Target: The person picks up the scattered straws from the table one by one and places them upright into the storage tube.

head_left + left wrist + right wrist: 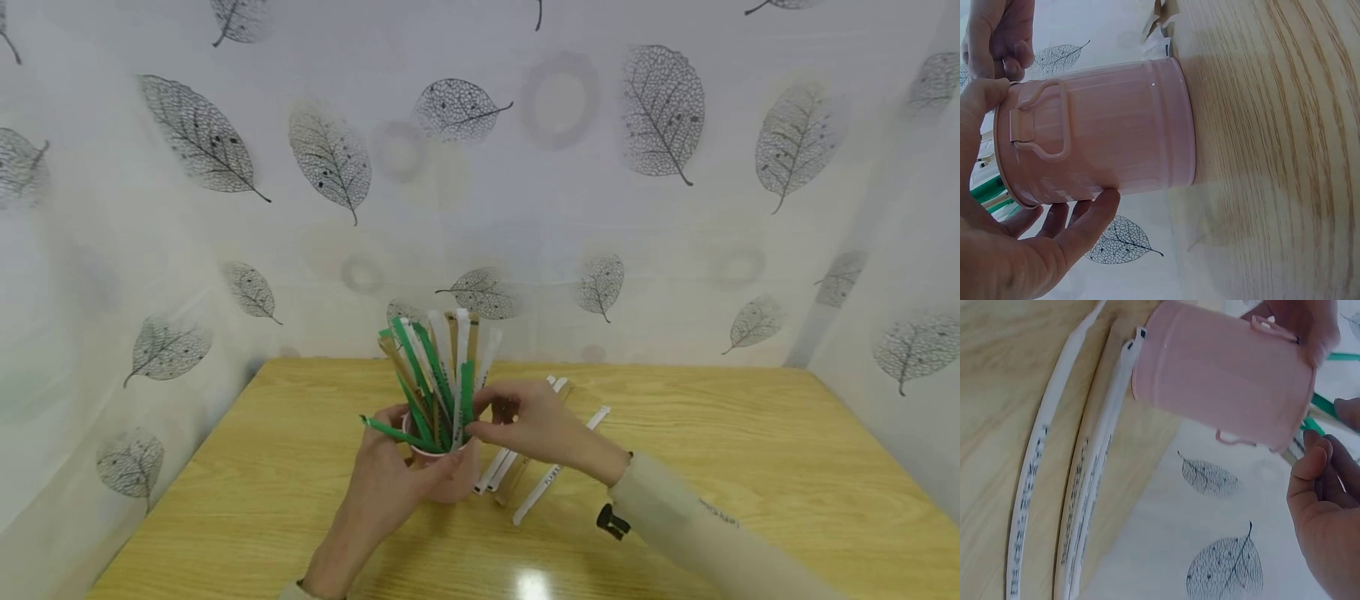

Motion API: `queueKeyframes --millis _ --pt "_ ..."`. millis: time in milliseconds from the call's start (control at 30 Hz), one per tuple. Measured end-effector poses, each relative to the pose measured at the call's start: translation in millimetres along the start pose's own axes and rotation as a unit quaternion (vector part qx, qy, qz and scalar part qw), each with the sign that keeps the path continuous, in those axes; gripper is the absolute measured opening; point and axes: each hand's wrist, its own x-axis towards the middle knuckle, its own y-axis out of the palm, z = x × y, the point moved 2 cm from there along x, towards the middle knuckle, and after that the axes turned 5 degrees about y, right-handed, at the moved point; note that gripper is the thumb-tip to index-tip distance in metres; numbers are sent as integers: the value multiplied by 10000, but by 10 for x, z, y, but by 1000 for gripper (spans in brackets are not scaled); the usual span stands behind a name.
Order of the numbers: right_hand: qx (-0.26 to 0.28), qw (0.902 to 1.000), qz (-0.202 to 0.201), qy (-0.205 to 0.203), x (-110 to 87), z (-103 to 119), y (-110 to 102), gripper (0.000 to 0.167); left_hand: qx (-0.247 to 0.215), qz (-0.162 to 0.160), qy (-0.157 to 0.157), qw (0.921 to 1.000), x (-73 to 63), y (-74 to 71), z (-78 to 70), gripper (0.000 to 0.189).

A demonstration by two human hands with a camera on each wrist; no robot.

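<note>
A small pink metal pail (1110, 131) with wire handles stands on the table, packed with slim paper-wrapped straws in green, white and brown. My left hand (386, 475) grips the pail round its left side and rim, thumb at the front and fingers behind. One green wrapped straw (401, 433) leans far out to the left over that hand. At the right side of the rim, my right hand (536, 421) pinches an upright green wrapped straw (467, 387) between thumb and fingers. Its lower end is hidden inside the pail.
To the right of the pail, several white wrapped straws (1025, 487) and a brown wrapped straw (1079, 469) lie on the wooden table (712, 442). A leaf-patterned sheet (525, 208) hangs behind and at both sides. A black clip (613, 522) shows beside the right sleeve.
</note>
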Motion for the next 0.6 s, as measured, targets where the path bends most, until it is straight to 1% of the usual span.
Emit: queueKeyframes --millis 100,167,200,267,333,400,467,533,567,600 --pt "-160 9991 -18 391 -80 -40 -154 12 -44 4 8 10000 0 3 5 86" --pt "-319 9976 84 601 -144 -84 -258 12 -4 -25 5 10000 1 -4 8 86" --pt "-404 9967 202 674 -179 -114 -304 10 -4 -30 -4 10000 0 -7 9 86" --pt "-656 9936 585 710 -257 -169 -380 8 37 -47 -15 10000 0 -8 6 86" --pt "-1056 9868 1068 612 -336 -215 -417 9 60 -64 -22 10000 -1 -10 3 86" --pt "-1502 9747 1578 499 -416 -238 -416 12 79 -59 -23 9999 -1 -9 2 86" --pt "-1997 9582 2000 432 -491 -231 -379 17 99 -47 -10 9999 1 -5 1 86" --pt "-2489 9401 2310 300 -556 -203 -314 22 141 -49 5 9999 2 -1 3 86" --pt "-2726 9304 2436 269 -587 -191 -276 24 172 -50 12 9998 3 2 4 87" --pt "-2938 9222 2509 155 -615 -175 -235 24 179 -53 28 9998 4 6 4 87"
